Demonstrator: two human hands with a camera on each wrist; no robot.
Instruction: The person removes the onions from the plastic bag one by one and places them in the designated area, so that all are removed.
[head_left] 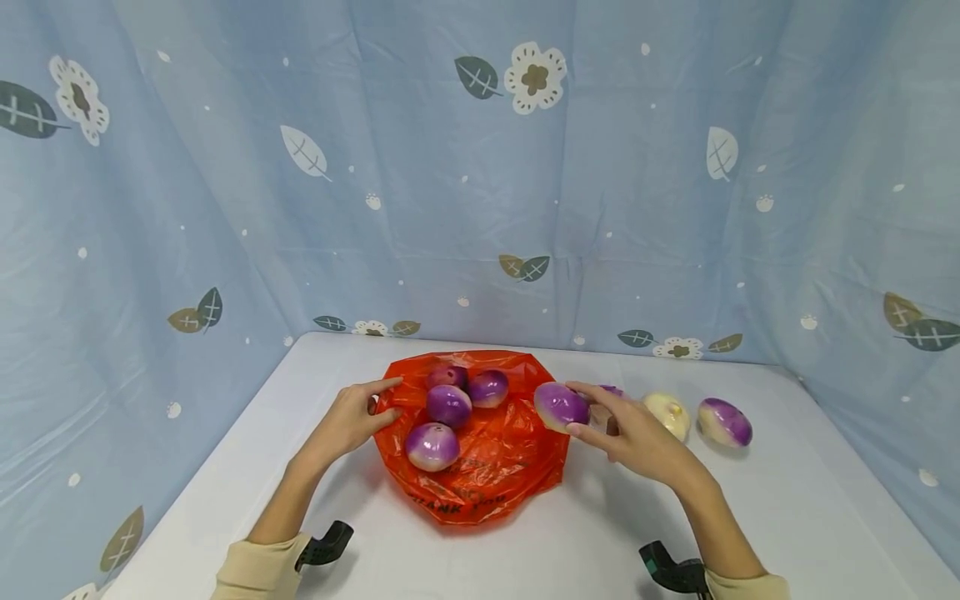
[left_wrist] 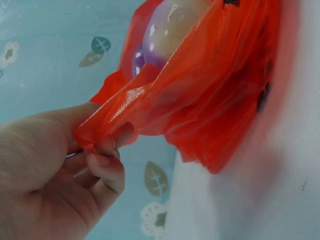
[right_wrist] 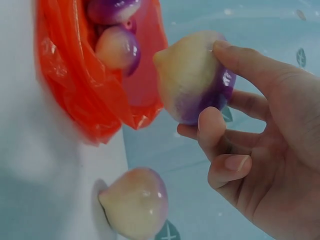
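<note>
A red plastic bag (head_left: 502,467) lies spread on the table, with several purple-and-white turnips inside, among them a turnip (head_left: 432,447) near its front left. My left hand (head_left: 351,423) pinches the bag's left edge between thumb and fingers; the left wrist view shows the film (left_wrist: 120,112) bunched there. Over the bag's right edge, my right hand (head_left: 637,433) holds another turnip (head_left: 561,407) by its sides. Its pale pointed end (right_wrist: 175,62) faces the bag in the right wrist view, off the table.
Right of the bag, a pale turnip (head_left: 666,415) and a purple-and-white turnip (head_left: 724,422) rest on the white table (head_left: 795,500). One more purple turnip (head_left: 612,390) is partly hidden behind my right hand. A blue patterned curtain (head_left: 450,208) encloses the back and sides.
</note>
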